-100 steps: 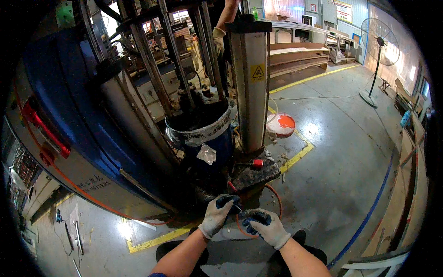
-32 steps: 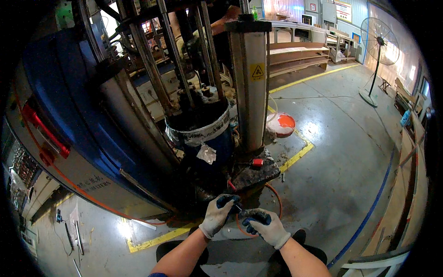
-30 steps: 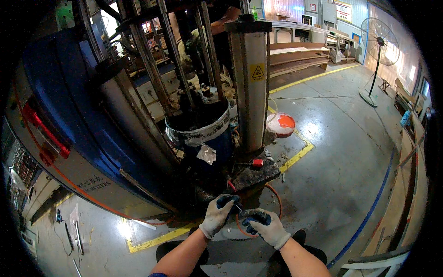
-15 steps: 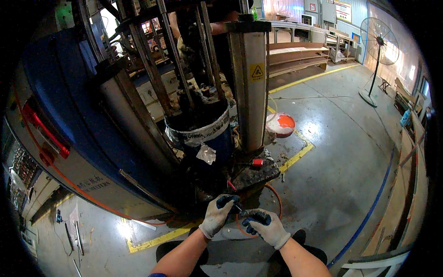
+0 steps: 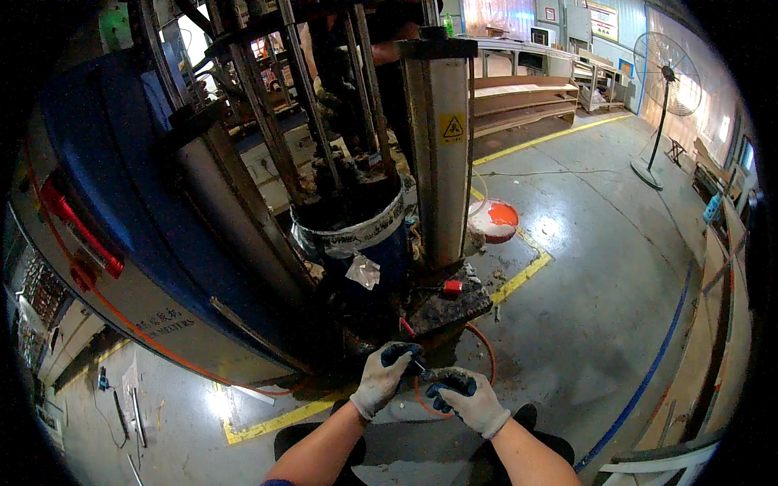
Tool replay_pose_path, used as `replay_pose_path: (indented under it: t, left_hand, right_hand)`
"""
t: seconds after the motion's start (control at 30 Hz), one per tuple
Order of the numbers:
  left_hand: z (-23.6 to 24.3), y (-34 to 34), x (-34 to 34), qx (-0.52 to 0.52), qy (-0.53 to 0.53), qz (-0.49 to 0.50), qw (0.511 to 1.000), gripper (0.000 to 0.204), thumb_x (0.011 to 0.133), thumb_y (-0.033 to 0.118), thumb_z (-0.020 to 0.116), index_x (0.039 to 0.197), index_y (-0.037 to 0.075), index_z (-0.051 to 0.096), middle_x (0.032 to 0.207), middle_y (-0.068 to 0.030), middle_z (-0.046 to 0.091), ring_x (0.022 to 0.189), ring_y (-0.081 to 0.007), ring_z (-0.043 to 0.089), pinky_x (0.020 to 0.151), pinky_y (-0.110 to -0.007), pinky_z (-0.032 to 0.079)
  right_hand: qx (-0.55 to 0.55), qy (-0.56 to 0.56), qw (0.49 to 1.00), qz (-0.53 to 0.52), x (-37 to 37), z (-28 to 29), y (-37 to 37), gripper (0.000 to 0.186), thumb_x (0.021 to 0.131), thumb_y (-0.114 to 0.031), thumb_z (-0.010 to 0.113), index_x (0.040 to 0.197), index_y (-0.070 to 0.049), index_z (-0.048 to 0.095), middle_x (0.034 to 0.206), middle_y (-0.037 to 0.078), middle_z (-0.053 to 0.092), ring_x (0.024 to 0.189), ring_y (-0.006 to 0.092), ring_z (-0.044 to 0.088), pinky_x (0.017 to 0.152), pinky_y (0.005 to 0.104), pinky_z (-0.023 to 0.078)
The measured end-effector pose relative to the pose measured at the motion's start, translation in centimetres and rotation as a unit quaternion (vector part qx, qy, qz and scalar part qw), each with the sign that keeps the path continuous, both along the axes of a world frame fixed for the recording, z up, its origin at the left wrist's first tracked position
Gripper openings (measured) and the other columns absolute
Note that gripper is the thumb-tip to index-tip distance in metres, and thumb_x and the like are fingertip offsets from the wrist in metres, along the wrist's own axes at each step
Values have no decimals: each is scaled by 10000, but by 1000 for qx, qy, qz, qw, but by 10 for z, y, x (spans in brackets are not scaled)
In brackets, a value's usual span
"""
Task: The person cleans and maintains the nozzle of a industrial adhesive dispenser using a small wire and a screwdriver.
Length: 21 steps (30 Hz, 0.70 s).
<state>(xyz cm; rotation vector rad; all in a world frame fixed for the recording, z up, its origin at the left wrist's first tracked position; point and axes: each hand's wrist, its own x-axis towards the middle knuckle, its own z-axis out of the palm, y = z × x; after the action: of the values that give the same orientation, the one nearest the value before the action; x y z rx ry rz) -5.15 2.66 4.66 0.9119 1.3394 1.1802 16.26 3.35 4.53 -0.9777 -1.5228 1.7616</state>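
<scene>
My left hand [image 5: 379, 379], in a white glove with dark-coated, stained fingers, is closed in a pinch. A thin, pale, pin-like piece [image 5: 419, 366] sticks out from its fingertips toward my right hand. My right hand [image 5: 470, 398], gloved the same way, is curled just beside it; whatever lies between its fingers is too small to make out. Both hands hover low in front of the dirty machine base [image 5: 454, 310]. On that base lies a small red cylindrical thing [image 5: 452, 287], and a red stick-like thing [image 5: 407, 326] is close to my left fingertips.
A dark blue drum [image 5: 381, 255] with a smeared white rim stands among the machine's rods and columns [image 5: 444, 162]. An orange hose [image 5: 492, 356] loops behind my hands. A red-and-white bucket [image 5: 492, 220] is on the floor to the right. Behind the rods, another person's arm [image 5: 387, 52] shows.
My hands keep nearly the same place and pose. Behind the machine rods, the other person's arm and glove have shifted and show less.
</scene>
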Motion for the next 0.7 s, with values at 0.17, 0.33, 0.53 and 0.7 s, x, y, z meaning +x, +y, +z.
replay_pose_path:
  t: [0.17, 0.33, 0.53, 0.7]
  left_hand:
    - [-5, -1, -2, 13, -24, 5, 1000, 234, 998, 127, 585, 1161, -29, 646, 1022, -102, 704, 915, -162, 673, 862, -306, 542]
    - [-2, -1, -2, 9, 0, -2, 1000, 240, 999, 135, 589, 1167, -28, 645, 1020, -105, 704, 920, -158, 668, 860, -301, 537]
    - [-4, 0, -3, 4, 20, -7, 1000, 250, 998, 159, 598, 1167, -16, 653, 1016, -92, 707, 919, -150, 661, 853, -293, 527]
    - [-10, 0, -5, 13, 12, -8, 1000, 249, 999, 167, 598, 1165, -8, 661, 1014, -86, 709, 915, -144, 657, 850, -291, 523]
  right_hand:
    - [19, -9, 1000, 9, -2, 10, 0, 264, 903, -66, 639, 1153, 17, 651, 963, 82, 703, 820, 133, 638, 769, 295, 528]
    - [40, -15, 999, 10, -1, 7, 1, 275, 899, -57, 644, 1165, 14, 649, 970, 84, 705, 816, 138, 643, 774, 296, 531]
    - [35, -15, 999, 12, -1, -1, 2, 267, 913, -42, 624, 1172, 19, 643, 959, 88, 704, 790, 133, 643, 748, 288, 535]
    - [-32, 14, 999, -1, -4, 2, -1, 253, 915, -42, 625, 1157, 30, 642, 930, 86, 701, 762, 128, 638, 726, 287, 536]
